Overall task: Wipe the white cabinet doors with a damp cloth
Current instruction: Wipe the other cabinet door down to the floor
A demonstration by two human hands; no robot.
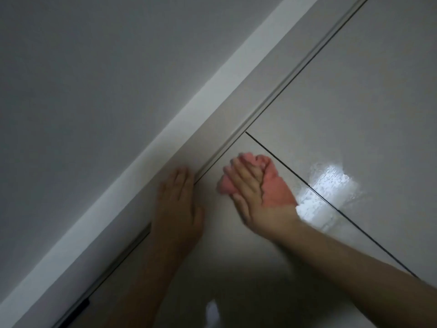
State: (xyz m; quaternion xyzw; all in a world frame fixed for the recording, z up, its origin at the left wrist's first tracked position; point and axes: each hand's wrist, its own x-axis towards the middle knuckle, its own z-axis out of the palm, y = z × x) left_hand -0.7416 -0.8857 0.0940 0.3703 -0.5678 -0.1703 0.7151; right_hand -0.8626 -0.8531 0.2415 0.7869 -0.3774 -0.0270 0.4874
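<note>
A pink cloth (275, 190) is pressed flat against a glossy white cabinet door (236, 245) under my right hand (250, 197), near the door's top corner. My fingers spread over the cloth and it bulges out on both sides of them. My left hand (179, 204) lies flat with fingers together on the same door's top edge, just left of the cloth, and holds nothing. A second white door (354, 114) adjoins on the right, across a thin dark gap (307, 183).
A white trim strip (212, 86) runs diagonally above the doors, with the grey ceiling (94, 79) beyond it. A bright, streaky wet reflection (328, 185) sits on the door surfaces right of the cloth. A dark track (78, 308) shows along the doors' top edge.
</note>
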